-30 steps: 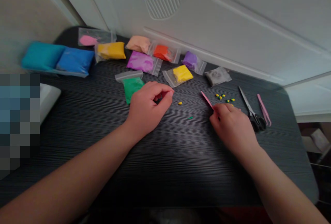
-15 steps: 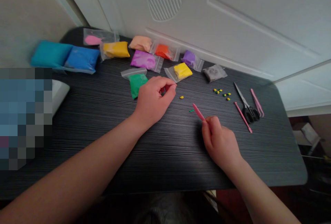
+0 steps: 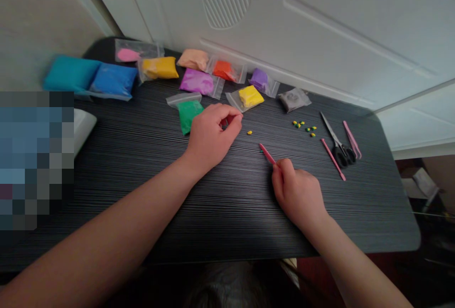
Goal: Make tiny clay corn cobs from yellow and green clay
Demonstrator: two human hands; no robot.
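Observation:
My right hand [image 3: 296, 193] is closed round a pink modelling tool [image 3: 267, 153], whose tip rests on the black table [image 3: 142, 156] over a tiny green clay bit that is mostly hidden. A small yellow clay piece [image 3: 250, 132] lies just beyond the tip. My left hand [image 3: 209, 135] rests on the table with fingers curled; something reddish shows between thumb and fingers. It lies beside a bag of green clay [image 3: 188, 113].
Bags of coloured clay line the back: pink [image 3: 128, 54], yellow [image 3: 159, 67], magenta [image 3: 197, 82], orange [image 3: 223, 70], purple [image 3: 260, 79], grey [image 3: 293, 99], blue [image 3: 112, 80]. Small yellow-green pieces [image 3: 304, 127], another pink tool [image 3: 333, 158], scissors [image 3: 336, 140] and pink tweezers [image 3: 351, 139] lie right.
My right hand has drawn left and toward me with the pink tool, away from the small pieces and scissors. The left hand has stayed put.

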